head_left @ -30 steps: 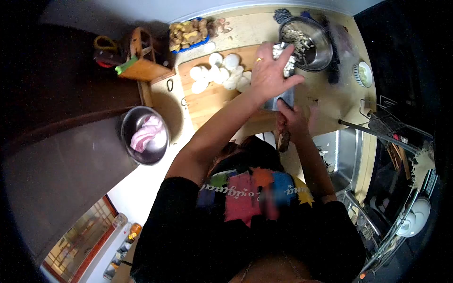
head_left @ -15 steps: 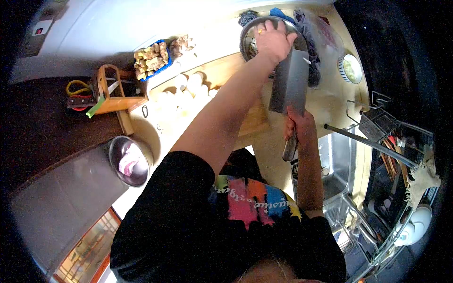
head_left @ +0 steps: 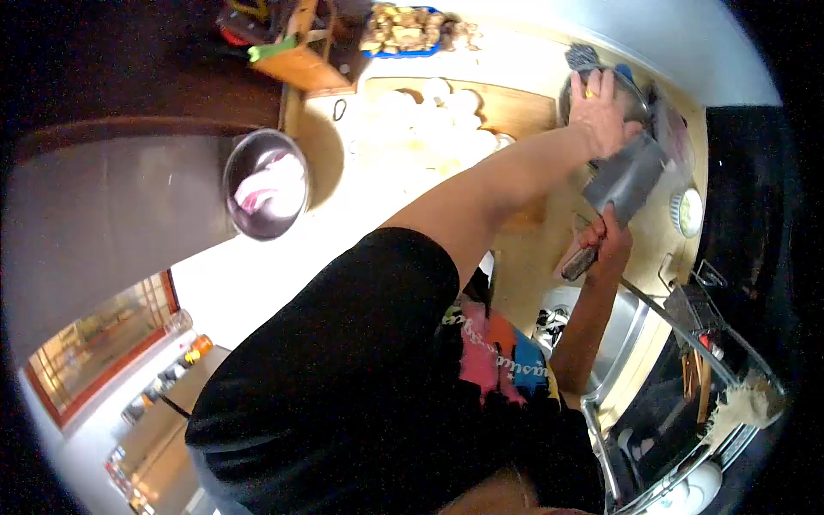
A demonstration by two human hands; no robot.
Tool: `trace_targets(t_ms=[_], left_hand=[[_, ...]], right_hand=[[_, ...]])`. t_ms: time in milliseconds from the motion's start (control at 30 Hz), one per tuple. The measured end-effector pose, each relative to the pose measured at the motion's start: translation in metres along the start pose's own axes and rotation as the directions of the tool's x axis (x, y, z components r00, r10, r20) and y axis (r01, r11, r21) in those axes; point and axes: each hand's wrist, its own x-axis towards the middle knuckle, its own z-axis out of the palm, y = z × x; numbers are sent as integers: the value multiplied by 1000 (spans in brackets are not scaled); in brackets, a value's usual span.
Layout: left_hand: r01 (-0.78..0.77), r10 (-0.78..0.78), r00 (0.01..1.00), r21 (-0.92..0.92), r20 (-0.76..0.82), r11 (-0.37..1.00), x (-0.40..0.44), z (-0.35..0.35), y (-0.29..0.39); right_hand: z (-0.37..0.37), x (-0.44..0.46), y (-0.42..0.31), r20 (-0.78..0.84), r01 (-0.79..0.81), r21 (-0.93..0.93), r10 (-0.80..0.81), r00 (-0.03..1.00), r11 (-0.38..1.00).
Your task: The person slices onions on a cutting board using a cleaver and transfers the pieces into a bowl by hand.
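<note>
Right of centre in the frame, the right hand (head_left: 611,240) is closed around the handle of a cleaver (head_left: 629,180), its broad blade slanting toward the upper right. Beyond, the left hand (head_left: 601,120) spreads its fingers over a metal bowl (head_left: 635,101); what lies under the palm is hidden. White slices (head_left: 463,105) lie on the cutting board (head_left: 528,110), top centre, before a blue tray (head_left: 402,55).

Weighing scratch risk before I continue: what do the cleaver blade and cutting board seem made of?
Cleaver blade: metal, likely steel, satin; it's flat, grey, softly shiny. Cutting board: probably wood, given its tan colour; glare hides much of it, so finish unclear.
</note>
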Motion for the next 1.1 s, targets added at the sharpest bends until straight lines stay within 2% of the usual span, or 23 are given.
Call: trace_targets(t_ms=[33,100,133,200,267,300,367,433,467,500,567,600,633,700,733,767,833,867,1000,1067,1100], left_hand=[[17,-17,1000,9,-12,1000,-6,-3,-11],[-61,64,995,-41,77,997,-23,-16,-29],[-90,106,986,-122,127,988,-35,-41,-41],[-143,169,976,-179,139,973,-67,-82,-89],[-76,71,997,-175,-39,982,-103,-92,-154],[-53,52,999,-137,-12,989,-115,-101,-196],[175,-175,984,-144,10,974,-124,-144,-238],[132,-135,991,104,20,986,-131,-150,-279],[-11,-29,974,176,224,984,-128,-149,-296],[-11,-28,975,175,222,984,-121,-145,-304],[204,-143,857,-71,495,976,-110,-137,-318],[90,-65,802,-12,593,996,-101,-145,-317],[97,-67,802,-19,593,995,-99,-146,-320],[2,64,781,-106,622,994,-98,-149,-322],[-70,125,823,-120,554,990,-105,-155,-316],[-64,122,826,-122,550,990,-104,-158,-315],[186,-53,697,-109,715,977,-98,-152,-323],[117,86,736,-251,671,961,-101,-137,-345],[59,67,719,-158,692,986,-101,-136,-346],[-11,155,832,-263,533,965,-112,-134,-357],[-6,152,833,-265,533,964,-113,-150,-345]], right_hand=[[6,-4,0,19,-5,-10,5,1000,1000],[13,-14,-1,-52,6,-40,-8,999,999],[16,-20,1,-44,6,-47,-8,999,999],[29,-34,13,-43,1,-199,-10,999,980],[40,-47,25,-10,-13,-233,11,1000,972],[44,-51,31,21,-23,-261,29,999,965],[52,-55,43,19,-47,-272,54,998,961],[68,-58,51,153,-28,-458,110,982,889],[74,-60,57,218,13,-434,91,972,901],[80,-60,58,218,16,-435,89,972,900],[95,-61,62,299,-2,-438,148,943,899],[100,-61,64,296,-3,-445,151,943,895],[104,-61,65,322,-8,-431,162,933,902],[110,-63,68,375,-20,-403,185,908,915],[111,-63,66,380,-18,-409,188,906,912],[114,-64,67,389,-7,-408,180,904,913],[117,-64,69,397,5,-416,177,901,909],[117,-63,71,400,5,-412,176,900,911],[112,-60,81,401,12,-424,176,899,906],[109,-60,85,390,23,-452,175,904,892],[108,-60,86,378,32,-479,173,910,877]])
